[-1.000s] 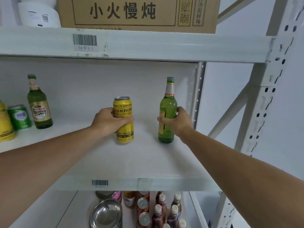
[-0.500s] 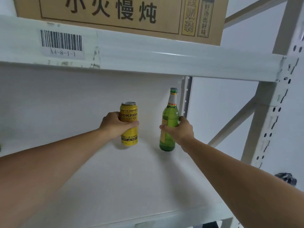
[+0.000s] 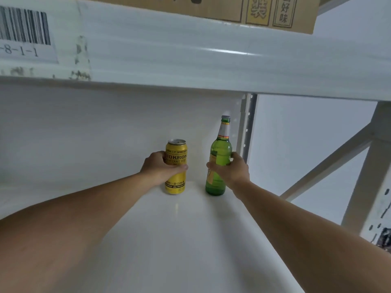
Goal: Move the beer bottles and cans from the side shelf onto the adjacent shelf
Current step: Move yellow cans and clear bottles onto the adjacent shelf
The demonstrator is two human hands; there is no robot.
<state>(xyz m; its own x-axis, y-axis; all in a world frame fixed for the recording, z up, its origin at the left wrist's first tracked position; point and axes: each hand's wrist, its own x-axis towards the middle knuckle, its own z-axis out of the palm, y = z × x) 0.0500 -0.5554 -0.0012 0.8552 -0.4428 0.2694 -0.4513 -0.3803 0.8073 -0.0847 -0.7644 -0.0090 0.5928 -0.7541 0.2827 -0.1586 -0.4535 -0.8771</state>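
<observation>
A white shelf board (image 3: 190,240) runs away from the camera to a pale back panel (image 3: 95,134), under a white steel beam (image 3: 190,53) that carries a barcode label (image 3: 23,32) at its left end. A brown cardboard box (image 3: 264,11) printed with Chinese characters sits on the level above, its upper part cut off by the frame. To the right, a perforated upright (image 3: 246,127) marks the shelf's back corner; beyond it stand a diagonal brace (image 3: 330,161) and a plain grey wall.

The left hand (image 3: 160,168) grips a yellow beer can (image 3: 176,166) around its middle, thumb curled across the front so part of the lettering is covered. The right hand (image 3: 232,168) wraps around the body of a green glass beer bottle (image 3: 219,161), fingers curled over the label, which cannot be read. Both stand upright deep on the board, near the back panel, the can left of the bottle with a clear gap between them. Whether their bases rest fully on the board cannot be told for certain, though both appear to touch it.

The bottle stands close to the shelf's right edge and the upright. Bare board stretches to the left of the can and forward toward the camera, between the two forearms. A dark object at the lower right edge is too blurred to identify.
</observation>
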